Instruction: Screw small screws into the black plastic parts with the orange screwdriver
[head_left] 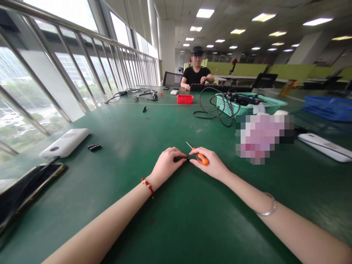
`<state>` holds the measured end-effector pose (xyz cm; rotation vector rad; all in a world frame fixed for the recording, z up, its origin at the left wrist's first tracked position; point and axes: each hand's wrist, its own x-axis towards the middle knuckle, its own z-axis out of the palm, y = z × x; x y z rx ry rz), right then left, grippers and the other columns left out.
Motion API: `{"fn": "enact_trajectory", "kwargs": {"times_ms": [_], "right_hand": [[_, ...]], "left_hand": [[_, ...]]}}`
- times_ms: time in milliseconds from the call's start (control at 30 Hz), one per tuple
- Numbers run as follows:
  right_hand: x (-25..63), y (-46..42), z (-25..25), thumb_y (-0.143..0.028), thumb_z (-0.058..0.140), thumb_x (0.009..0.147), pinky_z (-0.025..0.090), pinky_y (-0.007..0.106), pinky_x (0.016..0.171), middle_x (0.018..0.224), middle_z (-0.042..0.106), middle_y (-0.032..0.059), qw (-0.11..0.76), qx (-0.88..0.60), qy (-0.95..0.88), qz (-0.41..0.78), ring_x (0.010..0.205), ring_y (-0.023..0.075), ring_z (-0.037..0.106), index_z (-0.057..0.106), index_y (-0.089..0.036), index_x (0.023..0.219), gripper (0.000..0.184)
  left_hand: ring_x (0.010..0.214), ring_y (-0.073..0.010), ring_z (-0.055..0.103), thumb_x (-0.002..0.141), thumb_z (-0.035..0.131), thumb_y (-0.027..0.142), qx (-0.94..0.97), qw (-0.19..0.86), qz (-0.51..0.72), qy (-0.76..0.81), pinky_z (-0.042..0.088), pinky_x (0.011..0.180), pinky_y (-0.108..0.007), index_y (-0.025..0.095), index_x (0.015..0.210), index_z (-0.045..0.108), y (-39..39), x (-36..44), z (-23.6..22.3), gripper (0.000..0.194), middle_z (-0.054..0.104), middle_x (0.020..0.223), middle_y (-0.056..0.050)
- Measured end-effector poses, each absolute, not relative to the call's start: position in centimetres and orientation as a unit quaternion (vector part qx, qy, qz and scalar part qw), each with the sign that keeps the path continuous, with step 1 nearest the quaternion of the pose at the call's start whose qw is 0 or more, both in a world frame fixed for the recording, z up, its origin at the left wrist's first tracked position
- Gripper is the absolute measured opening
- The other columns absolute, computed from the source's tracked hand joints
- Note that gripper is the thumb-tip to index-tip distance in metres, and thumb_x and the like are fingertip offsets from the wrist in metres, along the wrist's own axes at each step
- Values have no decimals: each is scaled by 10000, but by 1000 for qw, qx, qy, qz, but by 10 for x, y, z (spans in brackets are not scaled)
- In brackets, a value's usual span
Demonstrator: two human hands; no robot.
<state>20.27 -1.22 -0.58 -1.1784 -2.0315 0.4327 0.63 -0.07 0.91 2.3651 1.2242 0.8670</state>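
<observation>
The left hand (168,161) is pinching a tiny black piece (187,158) between thumb and fingers, low over the smooth green surface (132,139). The right hand (212,163), half curled, is gripping an orange-and-black-handled metal screwdriver (202,159), its shaft pointing away from the piece. The work seems partway: holding is happening, driving apparently isn't. Open room is stretching ahead towards a red plastic tray (185,99); a mint-green plastic basket (224,106) is bounding the far right.

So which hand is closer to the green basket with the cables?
The right hand. The green basket sits ahead of it and to its right. The left hand is farther away, left of the right hand.
</observation>
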Motion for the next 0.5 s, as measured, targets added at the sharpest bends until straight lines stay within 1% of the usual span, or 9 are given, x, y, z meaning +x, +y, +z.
{"fn": "enact_trajectory", "kwargs": {"times_ms": [133, 267, 500], "right_hand": [[199, -9, -8, -269, 599, 796, 480, 311, 800, 952, 676, 43, 370, -457, -792, 166, 852, 182, 636, 630, -220, 900, 118], [198, -9, -8, -252, 597, 793, 474, 308, 792, 926, 667, 37, 347, -463, -801, 152, 827, 179, 630, 630, -225, 879, 96], [197, -9, -6, -244, 574, 807, 466, 287, 762, 893, 654, 30, 347, -468, -799, 149, 784, 164, 619, 627, -219, 851, 73]], "left_hand": [[846, -181, 641, 814, 609, 239, 823, 198, 317, 429, 502, 820, -306, 198, 873, 745, -1, 4, 10, 154, 697, 901, -47], [854, -182, 639, 821, 597, 248, 824, 200, 312, 428, 497, 826, -305, 196, 887, 742, -3, 4, 11, 167, 699, 913, -50], [847, -182, 631, 809, 592, 233, 825, 196, 305, 433, 496, 821, -308, 194, 866, 726, -3, 5, 11, 150, 696, 899, -46]]}}
